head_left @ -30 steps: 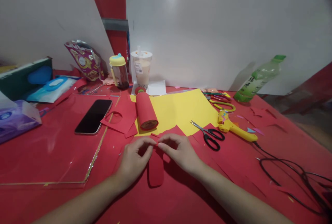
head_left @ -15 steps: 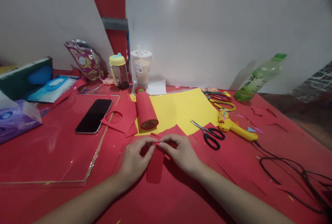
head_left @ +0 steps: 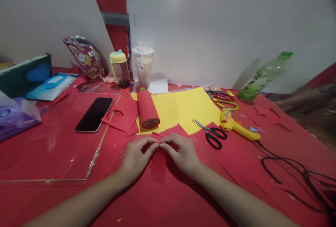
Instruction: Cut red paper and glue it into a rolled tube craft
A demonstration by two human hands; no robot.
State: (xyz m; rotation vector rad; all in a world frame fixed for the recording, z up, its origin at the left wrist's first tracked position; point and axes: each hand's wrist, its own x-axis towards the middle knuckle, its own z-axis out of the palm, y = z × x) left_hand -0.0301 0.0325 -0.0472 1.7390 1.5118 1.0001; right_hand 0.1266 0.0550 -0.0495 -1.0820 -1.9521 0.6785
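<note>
Both hands meet at the middle of the table, fingertips pinched together. My left hand (head_left: 137, 155) and my right hand (head_left: 183, 152) each grip the upper end of a red paper strip (head_left: 159, 169) between thumb and forefinger. Its rounded lower end hangs toward me; the pinched edge is mostly covered by the fingers. Just beyond the hands, a red paper tube (head_left: 147, 106) lies on its side on a yellow sheet (head_left: 181, 109), its near end brownish. Black-handled scissors (head_left: 214, 136) lie open to the right of my right hand.
A yellow glue gun (head_left: 240, 129) with a black cord lies at right, near a tilted green bottle (head_left: 265, 78). At left are a phone (head_left: 95, 114) and a clear plastic sheet (head_left: 47, 153). A milk tea cup (head_left: 143, 67) and a yellow-lidded bottle (head_left: 120, 69) stand behind.
The fingertips of both hands have come closer together at the top of the paper strip, and its lower end has shifted slightly right. The view has tilted a little.
</note>
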